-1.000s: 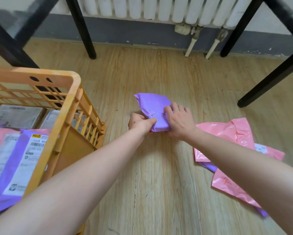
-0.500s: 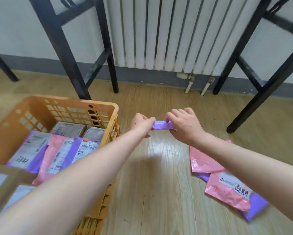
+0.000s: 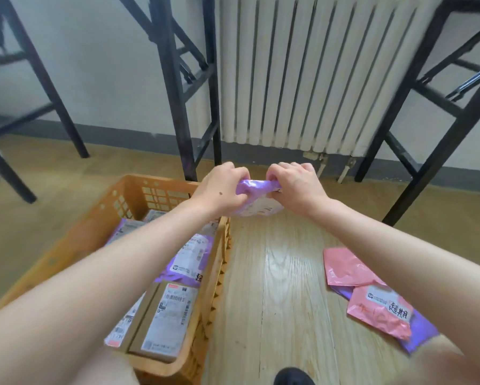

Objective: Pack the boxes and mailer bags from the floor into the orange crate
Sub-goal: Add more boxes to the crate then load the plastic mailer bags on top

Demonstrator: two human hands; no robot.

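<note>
Purple mailer bag (image 3: 257,200), on floor 1 s ago, now lifted beside orange crate (image 3: 161,181). L hand (image 3: 222,190) and R hand (image 3: 297,187) both grip its top edge (fingers curled round). Pink mailers (image 3: 344,269) remain unpacked.

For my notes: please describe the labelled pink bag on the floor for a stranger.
From the radiator, come down the floor to the pile right of the crate. The pink bag is the nearer of two; unlike the plain pink one behind, it bears a label and black handwriting.
</note>
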